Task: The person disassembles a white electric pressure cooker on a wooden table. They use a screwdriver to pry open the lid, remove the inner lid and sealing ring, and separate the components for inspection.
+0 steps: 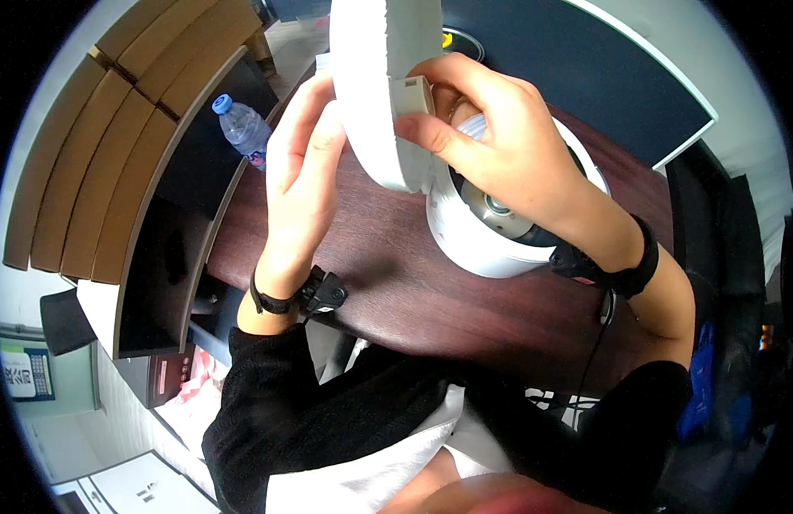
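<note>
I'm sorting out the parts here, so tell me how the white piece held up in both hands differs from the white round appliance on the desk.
The white lid piece is lifted and tilted, gripped by the left hand and right hand; the white round appliance rests on the dark wooden desk. The lid piece looks flat and thin; the appliance is a deep bowl shape with a metal inside showing. Both are white and rounded.

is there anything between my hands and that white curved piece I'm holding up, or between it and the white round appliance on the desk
Nothing visible. Both the left hand and right hand already grip the white curved piece, and it hangs directly over the white round appliance, with only the right hand's fingers partly between them.
</note>
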Demonstrator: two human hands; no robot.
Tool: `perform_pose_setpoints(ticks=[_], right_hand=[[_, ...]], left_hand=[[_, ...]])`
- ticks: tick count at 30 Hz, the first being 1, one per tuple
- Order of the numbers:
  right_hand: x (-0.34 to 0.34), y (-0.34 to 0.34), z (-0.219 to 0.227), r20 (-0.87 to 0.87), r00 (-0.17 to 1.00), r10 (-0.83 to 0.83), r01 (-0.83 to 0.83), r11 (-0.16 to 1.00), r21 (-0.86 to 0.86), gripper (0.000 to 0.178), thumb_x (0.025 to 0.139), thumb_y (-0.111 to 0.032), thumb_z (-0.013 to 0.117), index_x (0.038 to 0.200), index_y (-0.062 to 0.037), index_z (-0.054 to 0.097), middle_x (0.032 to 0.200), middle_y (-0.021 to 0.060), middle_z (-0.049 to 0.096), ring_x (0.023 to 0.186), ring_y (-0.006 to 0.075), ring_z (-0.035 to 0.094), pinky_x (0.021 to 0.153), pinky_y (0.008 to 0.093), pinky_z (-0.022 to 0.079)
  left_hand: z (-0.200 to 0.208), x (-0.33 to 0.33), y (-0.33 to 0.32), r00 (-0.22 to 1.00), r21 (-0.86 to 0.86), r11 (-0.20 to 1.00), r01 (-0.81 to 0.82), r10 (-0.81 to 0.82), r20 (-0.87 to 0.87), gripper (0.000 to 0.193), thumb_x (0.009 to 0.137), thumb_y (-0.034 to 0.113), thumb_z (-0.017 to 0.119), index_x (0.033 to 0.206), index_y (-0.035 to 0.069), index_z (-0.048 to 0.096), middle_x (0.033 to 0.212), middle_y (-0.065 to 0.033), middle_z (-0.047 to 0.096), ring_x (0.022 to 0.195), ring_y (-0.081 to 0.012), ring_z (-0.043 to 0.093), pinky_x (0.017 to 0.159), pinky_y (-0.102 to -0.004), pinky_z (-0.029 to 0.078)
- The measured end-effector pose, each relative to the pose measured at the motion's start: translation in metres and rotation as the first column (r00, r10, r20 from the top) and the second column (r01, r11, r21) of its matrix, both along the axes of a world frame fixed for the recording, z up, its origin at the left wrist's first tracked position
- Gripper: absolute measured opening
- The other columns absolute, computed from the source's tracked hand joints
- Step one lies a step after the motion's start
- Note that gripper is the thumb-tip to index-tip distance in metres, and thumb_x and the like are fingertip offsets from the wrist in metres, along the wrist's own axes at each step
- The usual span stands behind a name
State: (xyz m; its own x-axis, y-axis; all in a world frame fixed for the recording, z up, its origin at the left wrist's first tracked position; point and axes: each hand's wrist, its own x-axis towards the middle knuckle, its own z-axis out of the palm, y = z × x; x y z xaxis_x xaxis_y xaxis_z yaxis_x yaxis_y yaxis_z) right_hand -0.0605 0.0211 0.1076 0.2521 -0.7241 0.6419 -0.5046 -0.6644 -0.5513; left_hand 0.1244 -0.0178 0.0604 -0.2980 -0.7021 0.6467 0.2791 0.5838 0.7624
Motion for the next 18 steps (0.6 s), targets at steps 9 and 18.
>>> perform_pose_setpoints(ticks=[9,18], right_hand=[[0.005,0.007,-0.017,0.215,0.976,-0.013,0.01,1.0,0.016,0.034,0.08,-0.015,0.069,0.105,0.0001,0.053,0.091,0.0144,0.064,0.078,0.0222,0.065,0.067,0.0302,0.051],[-0.01,0.063,0.009,0.22,0.973,0.067,-0.083,0.994,0.065,0.043,0.088,-0.016,0.052,0.123,0.0049,0.037,0.1,0.0163,0.057,0.071,0.0142,0.061,0.061,0.0216,0.049]], left_hand=[[-0.003,0.0,-0.006,0.997,-0.02,0.997,0.081,-0.081,-0.021,0.042,0.095,0.024,0.044,0.132,0.002,0.041,0.125,-0.0134,0.05,0.109,-0.0156,0.051,0.086,-0.0296,0.046],[0.011,0.021,0.02,0.997,-0.333,0.943,-0.014,-0.014,-0.081,0.067,0.076,0.035,0.072,0.124,-0.002,0.044,0.112,-0.0169,0.057,0.081,-0.0144,0.058,0.061,-0.0225,0.048]])
